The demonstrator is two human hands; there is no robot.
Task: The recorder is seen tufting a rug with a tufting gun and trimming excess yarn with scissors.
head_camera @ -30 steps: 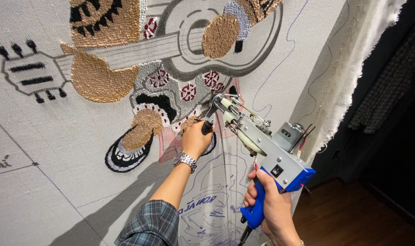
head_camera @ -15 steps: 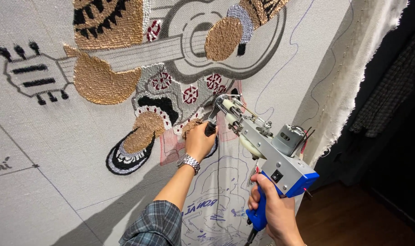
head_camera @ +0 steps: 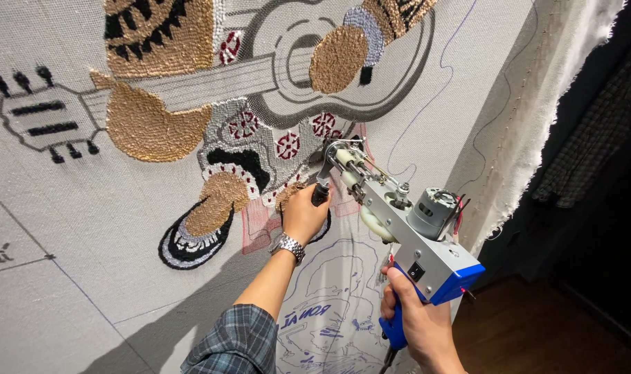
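Head view: person tufts on stretched cloth (head_camera: 87, 277), guitar design half filled.
Left hand (head_camera: 303, 215): clenched round black front handle (head_camera: 320, 192) of tufting gun (head_camera: 398, 221), watch (head_camera: 288, 244) on wrist.
Gun: centre-right, needle end against cloth by red outline.
Right hand (head_camera: 416, 322): wrapped tight round blue grip (head_camera: 393, 331).
Handling: looks rigid, metal, fairly heavy; best held two-handed, by the two handles, clear of the needle.
Hidden: needle tip behind front frame; trigger finger covered; cord cut off at bottom edge.
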